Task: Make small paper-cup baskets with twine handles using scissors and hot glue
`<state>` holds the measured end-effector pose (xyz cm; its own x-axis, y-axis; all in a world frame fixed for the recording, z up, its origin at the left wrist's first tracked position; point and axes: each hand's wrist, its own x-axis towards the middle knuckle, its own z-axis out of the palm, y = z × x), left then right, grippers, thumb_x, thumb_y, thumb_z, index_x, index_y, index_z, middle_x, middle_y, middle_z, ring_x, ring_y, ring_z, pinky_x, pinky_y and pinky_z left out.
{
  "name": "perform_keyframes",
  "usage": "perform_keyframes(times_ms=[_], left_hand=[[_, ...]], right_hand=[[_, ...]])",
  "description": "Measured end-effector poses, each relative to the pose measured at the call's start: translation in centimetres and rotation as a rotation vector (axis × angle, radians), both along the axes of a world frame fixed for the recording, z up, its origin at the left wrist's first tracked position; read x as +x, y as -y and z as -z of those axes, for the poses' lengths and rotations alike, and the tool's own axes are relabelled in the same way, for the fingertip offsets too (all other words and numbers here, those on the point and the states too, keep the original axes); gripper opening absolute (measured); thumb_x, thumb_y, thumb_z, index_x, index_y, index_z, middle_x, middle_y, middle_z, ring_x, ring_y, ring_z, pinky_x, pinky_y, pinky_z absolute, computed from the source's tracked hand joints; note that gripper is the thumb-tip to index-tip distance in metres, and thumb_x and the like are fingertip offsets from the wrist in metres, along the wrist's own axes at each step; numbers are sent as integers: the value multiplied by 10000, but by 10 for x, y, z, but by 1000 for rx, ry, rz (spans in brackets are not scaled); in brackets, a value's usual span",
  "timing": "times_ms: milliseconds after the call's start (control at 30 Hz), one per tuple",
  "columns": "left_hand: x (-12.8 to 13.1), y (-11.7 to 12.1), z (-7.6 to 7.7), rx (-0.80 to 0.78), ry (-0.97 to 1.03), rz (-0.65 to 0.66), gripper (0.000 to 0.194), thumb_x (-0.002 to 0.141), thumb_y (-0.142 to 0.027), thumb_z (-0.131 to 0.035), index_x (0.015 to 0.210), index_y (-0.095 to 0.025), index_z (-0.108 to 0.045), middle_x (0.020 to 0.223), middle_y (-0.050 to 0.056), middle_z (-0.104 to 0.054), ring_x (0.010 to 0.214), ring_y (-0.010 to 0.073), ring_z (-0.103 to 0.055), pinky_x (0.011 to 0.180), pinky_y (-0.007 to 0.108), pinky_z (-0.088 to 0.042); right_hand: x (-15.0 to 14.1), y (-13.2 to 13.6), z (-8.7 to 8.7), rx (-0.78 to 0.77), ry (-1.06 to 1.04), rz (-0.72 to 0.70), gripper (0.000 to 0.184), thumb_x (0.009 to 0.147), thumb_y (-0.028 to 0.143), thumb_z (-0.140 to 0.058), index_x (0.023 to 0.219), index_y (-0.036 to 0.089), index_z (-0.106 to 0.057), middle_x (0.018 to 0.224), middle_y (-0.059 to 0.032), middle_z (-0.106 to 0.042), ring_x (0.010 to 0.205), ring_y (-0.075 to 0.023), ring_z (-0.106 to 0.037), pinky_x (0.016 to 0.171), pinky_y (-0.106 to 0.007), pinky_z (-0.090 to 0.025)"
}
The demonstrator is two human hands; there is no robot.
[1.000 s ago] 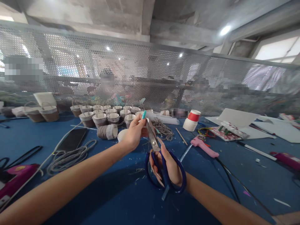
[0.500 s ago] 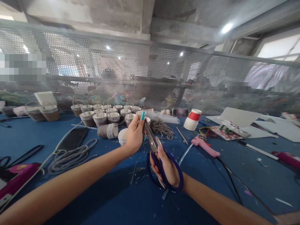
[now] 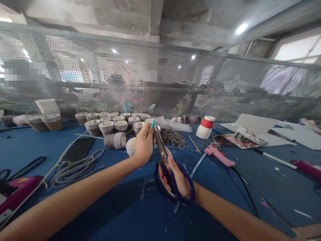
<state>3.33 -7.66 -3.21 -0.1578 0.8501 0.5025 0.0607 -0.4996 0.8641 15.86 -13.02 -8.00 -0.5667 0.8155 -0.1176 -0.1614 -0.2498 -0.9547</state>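
Note:
My right hand (image 3: pixel 179 179) is wrapped through the blue loops of a pair of scissors (image 3: pixel 163 153), whose blades point up and away from me. Close by the blade tips, my left hand (image 3: pixel 144 142) is closed in a pinch, thumb up with a turquoise nail. What it pinches is hidden behind the fingers. Just under that wrist stands a white cup (image 3: pixel 130 146). A cup wrapped in grey cord (image 3: pixel 115 140) lies on its side to the left. Beyond the scissors, a tangle of grey-brown cord (image 3: pixel 173 138) rests on the blue table (image 3: pixel 105 214).
Several small handled buckets (image 3: pixel 107 128) stand in rows behind my left hand. To the right are a pink glue gun (image 3: pixel 220 156), a stack of paper cups (image 3: pixel 206 127) and a wooden stick (image 3: pixel 195 144). At left lie a phone (image 3: pixel 77 149) and coiled cord (image 3: pixel 77 169).
The scissors' handle loops have spread slightly, the left loop shifting a little to the left. My left hand stays nearly where it was.

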Motion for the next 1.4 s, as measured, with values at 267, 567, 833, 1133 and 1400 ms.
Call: perform_keyframes(times_ms=[267, 567, 833, 1133, 1400], left_hand=[[4, -1, 3, -39, 99, 25, 339, 817, -459, -505, 636, -211, -361, 503, -78, -303, 392, 53, -298, 349, 177, -263], [6, -1, 7, -7, 143, 26, 368, 791, -494, -532, 633, -201, -374, 495, -80, -325, 392, 47, -300, 346, 170, -244], [8, 0, 6, -5, 147, 22, 336, 809, -451, -522, 631, -203, -380, 483, -84, -319, 377, 44, -302, 331, 160, -248], [8, 1, 3, -21, 199, 81, 315, 799, -442, -530, 641, -210, -388, 469, -89, -315, 356, 45, -284, 312, 151, -262], [10, -1, 11, -96, 269, 147, 256, 826, -400, -512, 690, -211, -405, 478, -90, -319, 353, 38, -271, 318, 149, -225]], right_hand=[[-2, 1, 1, -74, -55, 11, 633, 712, 775, -338, 633, 165, -483, 419, 65, -421, 307, -38, -355, 316, -154, -281], [-4, 4, -4, -115, 27, 61, 665, 673, 816, -320, 562, 172, -439, 386, 68, -364, 292, -24, -307, 287, -142, -218], [-4, 8, -5, -8, 95, 133, 647, 713, 797, -279, 526, 188, -392, 373, 67, -310, 277, -28, -237, 274, -172, -148], [-2, 3, -1, -20, 42, 63, 639, 679, 806, -339, 563, 183, -425, 389, 70, -355, 289, -33, -286, 285, -163, -215], [-1, 2, -6, -18, -94, -51, 626, 747, 758, -300, 612, 184, -509, 406, 40, -411, 310, -72, -365, 315, -203, -285]])
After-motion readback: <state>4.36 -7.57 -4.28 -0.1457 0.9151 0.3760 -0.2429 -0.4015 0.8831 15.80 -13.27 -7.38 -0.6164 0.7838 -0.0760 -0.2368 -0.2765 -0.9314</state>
